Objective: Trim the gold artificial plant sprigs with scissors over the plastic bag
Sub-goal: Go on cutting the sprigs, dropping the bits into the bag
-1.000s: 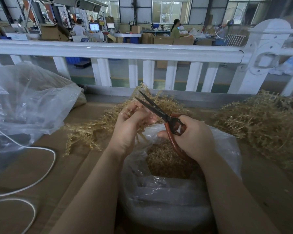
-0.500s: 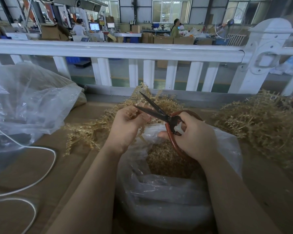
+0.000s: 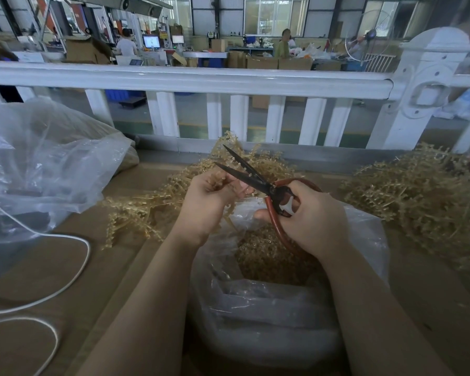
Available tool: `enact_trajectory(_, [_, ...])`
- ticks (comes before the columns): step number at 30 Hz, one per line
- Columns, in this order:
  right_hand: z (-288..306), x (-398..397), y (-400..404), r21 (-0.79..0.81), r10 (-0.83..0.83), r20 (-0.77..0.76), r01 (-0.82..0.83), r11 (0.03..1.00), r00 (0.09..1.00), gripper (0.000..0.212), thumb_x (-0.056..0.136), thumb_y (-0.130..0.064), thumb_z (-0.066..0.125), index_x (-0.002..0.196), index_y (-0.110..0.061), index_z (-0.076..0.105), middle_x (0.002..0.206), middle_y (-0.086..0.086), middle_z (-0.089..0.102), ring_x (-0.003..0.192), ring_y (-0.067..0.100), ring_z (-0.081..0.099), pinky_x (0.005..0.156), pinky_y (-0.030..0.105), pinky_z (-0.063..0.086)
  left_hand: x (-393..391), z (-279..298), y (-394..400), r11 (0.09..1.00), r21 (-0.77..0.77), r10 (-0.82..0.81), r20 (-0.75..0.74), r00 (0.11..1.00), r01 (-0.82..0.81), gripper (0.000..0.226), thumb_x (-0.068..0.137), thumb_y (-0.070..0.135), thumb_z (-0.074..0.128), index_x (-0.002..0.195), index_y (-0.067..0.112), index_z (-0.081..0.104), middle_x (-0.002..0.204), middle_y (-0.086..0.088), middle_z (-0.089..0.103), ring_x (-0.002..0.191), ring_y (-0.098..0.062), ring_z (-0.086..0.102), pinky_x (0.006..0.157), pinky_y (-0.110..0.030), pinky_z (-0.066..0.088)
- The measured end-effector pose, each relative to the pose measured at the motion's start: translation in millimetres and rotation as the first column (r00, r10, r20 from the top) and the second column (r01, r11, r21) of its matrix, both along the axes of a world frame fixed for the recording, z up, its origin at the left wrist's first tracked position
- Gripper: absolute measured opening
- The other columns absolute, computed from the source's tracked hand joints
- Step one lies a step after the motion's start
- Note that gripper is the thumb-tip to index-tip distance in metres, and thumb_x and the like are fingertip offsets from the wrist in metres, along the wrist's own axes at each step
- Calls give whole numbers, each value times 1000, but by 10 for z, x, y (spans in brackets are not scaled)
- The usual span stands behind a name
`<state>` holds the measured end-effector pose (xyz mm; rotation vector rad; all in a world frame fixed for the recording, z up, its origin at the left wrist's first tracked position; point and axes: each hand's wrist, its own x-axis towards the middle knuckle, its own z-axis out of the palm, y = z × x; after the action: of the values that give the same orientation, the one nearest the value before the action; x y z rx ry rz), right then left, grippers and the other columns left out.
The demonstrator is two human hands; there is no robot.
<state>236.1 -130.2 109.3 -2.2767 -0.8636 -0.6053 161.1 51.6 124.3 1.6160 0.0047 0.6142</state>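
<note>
- Head view: left hand (image 3: pixel 209 202) has its fingers curled round a gold sprig (image 3: pixel 229 210), pinching it just above the open mouth of the plastic bag (image 3: pixel 364 234).
- Right hand (image 3: pixel 307 218) is wrapped round the red loop handles of the scissors (image 3: pixel 258 183); fingers through and around the loops, thumb side at the white stop.
- Blades are spread, tips pointing up and away toward the white railing (image 3: pixel 187 77). The lower blade lies right beside the left fingertips.
- Exact cut spot on the stem is hidden between the left fingers and the blade, cannot tell where it sits.
- Cut bits (image 3: pixel 266 256) already lie heaped inside the bag, directly under both hands.
- Uncut stock: one pile (image 3: pixel 144 213) on the table left of the bag, running behind the left hand, and another pile (image 3: pixel 418 196) to the right.
- Judgement, doing the cut well: seat the stem deep near the pivot, not at the tips; more leverage there and less chance of the plastic stem slipping.
- Keep the left fingertips back of the blade line before squeezing; they look close.
- Hold the sprig over the middle of the bag mouth so offcuts drop in and not onto the table.
- Risk: blade tip could snag the thin bag wall if the hands drop lower.
</note>
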Motion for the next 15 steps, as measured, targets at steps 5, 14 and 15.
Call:
enact_trajectory(5, [15, -18, 10, 17, 12, -9, -12, 1000, 1000, 83, 63, -98, 37, 100, -30, 68, 68, -25, 51, 57, -1, 50, 53, 19, 41, -9, 1, 10, 999, -26, -36, 7, 999, 36, 8, 92, 0, 64, 88, -6, 66, 82, -11, 69, 84, -29, 62, 92, -62, 46])
enact_trajectory(14, [16, -13, 15, -4, 13, -35, -13, 1000, 999, 88, 61, -101, 32, 102, -32, 68, 65, -30, 45, 57, -4, 50, 53, 16, 40, -10, 3, 3, 998, -35, -59, 1, 998, 59, 4, 91, 1, 65, 88, -2, 66, 85, -13, 67, 82, -24, 61, 85, -41, 50])
enact_trajectory(15, [20, -16, 15, -4, 16, -26, -16, 1000, 1000, 87, 62, -100, 33, 102, -31, 68, 66, -30, 45, 57, -2, 50, 53, 16, 39, -8, 2, 1, 998, -22, -52, -3, 999, 52, 4, 91, 0, 65, 89, -3, 66, 85, -17, 67, 82, -25, 61, 84, -41, 49])
